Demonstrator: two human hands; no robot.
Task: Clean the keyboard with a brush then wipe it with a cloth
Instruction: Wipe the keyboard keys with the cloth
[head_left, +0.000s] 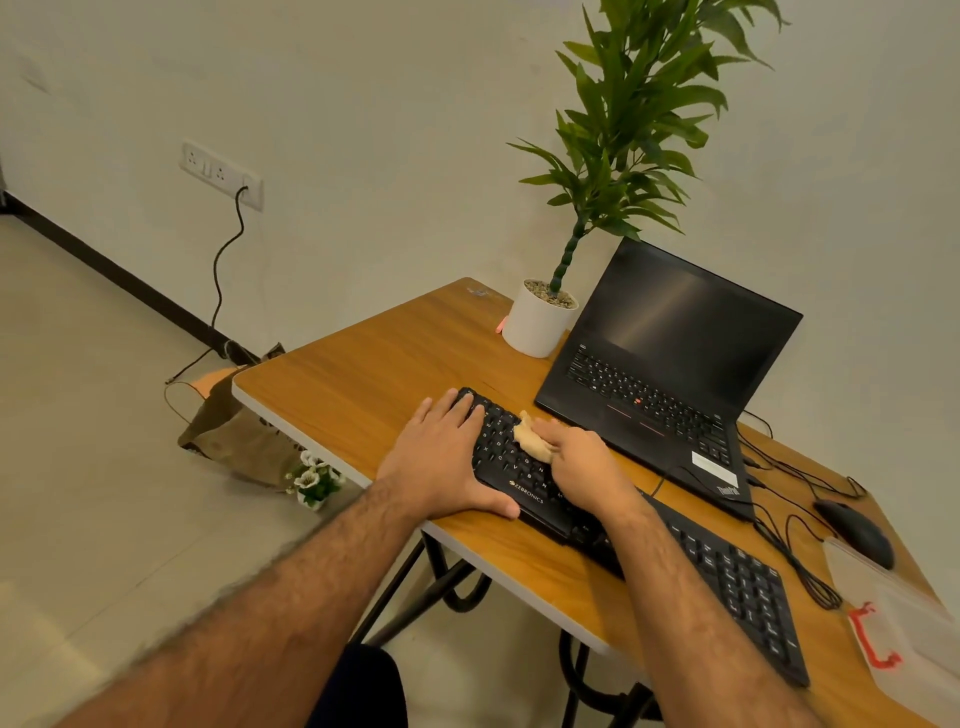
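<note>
Left hand (447, 457) lay flat, fingers straight and spread, over the left end of the black keyboard (623, 525), thumb along its front edge, pinning it down. Right hand (582, 467) had fingers curled round a small beige cloth (531, 441), pressing it onto the keys near the keyboard's upper-middle rows. Keyboard sat diagonally on the wooden table (363, 374), just in front of an open black laptop (670, 374). Readable text: "ZEBRONICS" in white on the keyboard's front-left strip; a ThinkPad-style logo on the laptop's palm rest, too blurred to read letter for letter. White sticker on the laptop was illegible. Black mouse (857, 530) lay well to the right, beside a clear plastic box (898, 613) with a red latch.
</note>
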